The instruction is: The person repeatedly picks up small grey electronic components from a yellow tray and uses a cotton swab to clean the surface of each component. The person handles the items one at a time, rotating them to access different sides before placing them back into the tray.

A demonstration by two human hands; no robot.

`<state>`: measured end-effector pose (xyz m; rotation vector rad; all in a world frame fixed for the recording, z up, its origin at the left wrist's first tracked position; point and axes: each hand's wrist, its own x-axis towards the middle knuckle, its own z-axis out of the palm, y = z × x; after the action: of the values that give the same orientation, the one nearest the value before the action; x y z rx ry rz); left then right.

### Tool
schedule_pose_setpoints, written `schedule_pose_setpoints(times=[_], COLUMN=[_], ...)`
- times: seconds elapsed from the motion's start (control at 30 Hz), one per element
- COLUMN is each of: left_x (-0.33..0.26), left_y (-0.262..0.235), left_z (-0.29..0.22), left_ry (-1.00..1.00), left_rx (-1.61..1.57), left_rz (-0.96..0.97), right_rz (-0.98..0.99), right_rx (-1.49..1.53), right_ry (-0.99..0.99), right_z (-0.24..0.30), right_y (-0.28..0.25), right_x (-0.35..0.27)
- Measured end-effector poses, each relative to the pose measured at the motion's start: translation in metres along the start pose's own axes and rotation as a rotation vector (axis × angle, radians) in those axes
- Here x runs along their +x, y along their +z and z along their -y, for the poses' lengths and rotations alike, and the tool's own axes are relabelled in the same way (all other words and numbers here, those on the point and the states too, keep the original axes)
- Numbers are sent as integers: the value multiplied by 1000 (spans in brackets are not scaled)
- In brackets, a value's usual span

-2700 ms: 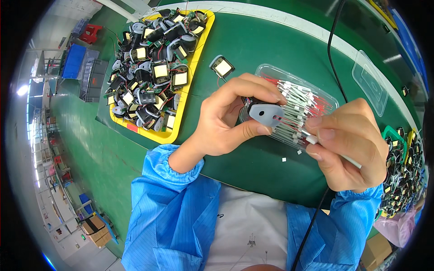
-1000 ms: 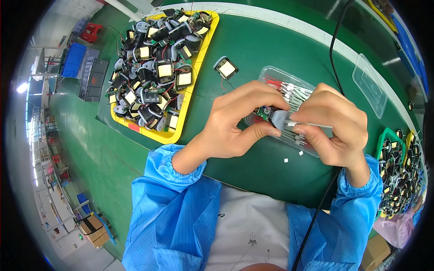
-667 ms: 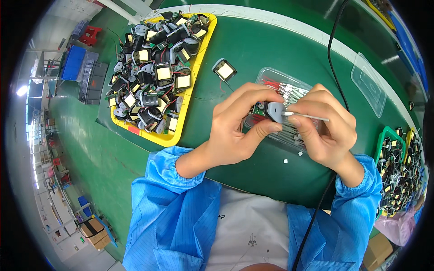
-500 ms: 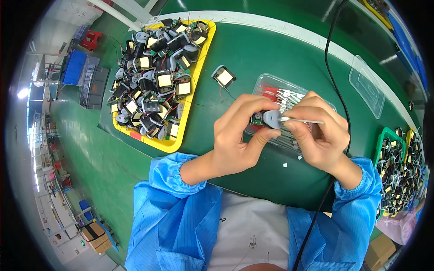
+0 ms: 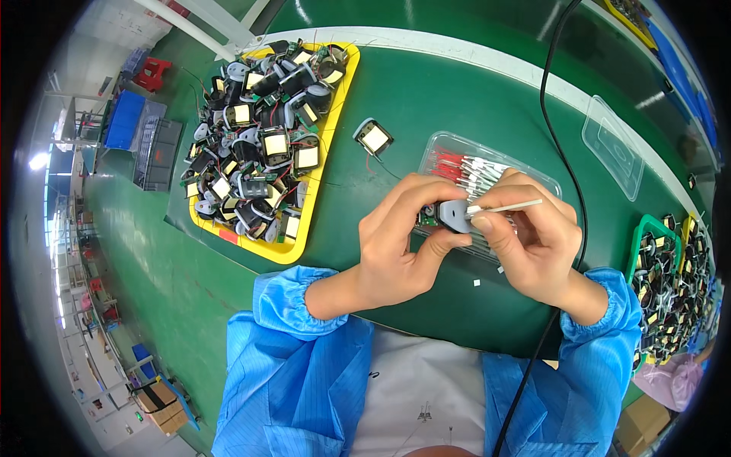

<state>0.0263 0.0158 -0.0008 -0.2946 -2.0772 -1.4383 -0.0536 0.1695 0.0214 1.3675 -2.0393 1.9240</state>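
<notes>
My left hand [image 5: 403, 240] grips a small electronic module [image 5: 455, 216] between thumb and fingers. The module has a grey rounded end, a black body and a bit of green circuit board. Pinched in my right hand [image 5: 537, 240] is a thin white stick-like piece [image 5: 515, 206], its whiter end right by the module's grey end; whether they touch I cannot tell. Behind both hands stands a clear plastic box [image 5: 435, 139] of red and white wire leads, partly hidden by my fingers. A similar module [image 5: 374, 138] with a pale yellow pad lies on the green table beyond my left hand.
A yellow tray [image 5: 324, 164] heaped with modules stands at the left. A black cable [image 5: 545, 107] runs down past my right arm. A clear lid [image 5: 613, 148] lies at the right, above a green-rimmed tray [image 5: 636, 244] of parts. Small white bits [image 5: 477, 282] lie near me.
The white piece in my right hand has tilted, its free end now angled slightly upward. My left hand and the module have barely moved.
</notes>
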Motion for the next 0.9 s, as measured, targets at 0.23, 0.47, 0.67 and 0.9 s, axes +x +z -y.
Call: schedule_pose_setpoints(times=[0.23, 0.47, 0.67, 0.9], left_x=[-1, -6, -4, -6], left_y=[4, 3, 6, 2], left_z=[-4, 2, 2, -1], left_ry=[-313, -359, -293, -338], left_rx=[-351, -407, -296, -209], left_rz=[-21, -22, 0, 90], right_rz=[67, 13, 38, 10], right_rx=[108, 129, -31, -139], right_ry=[65, 170, 34, -110], right_z=[-9, 0, -1, -1], right_y=[-11, -12, -12, -5], right_x=[8, 11, 12, 8])
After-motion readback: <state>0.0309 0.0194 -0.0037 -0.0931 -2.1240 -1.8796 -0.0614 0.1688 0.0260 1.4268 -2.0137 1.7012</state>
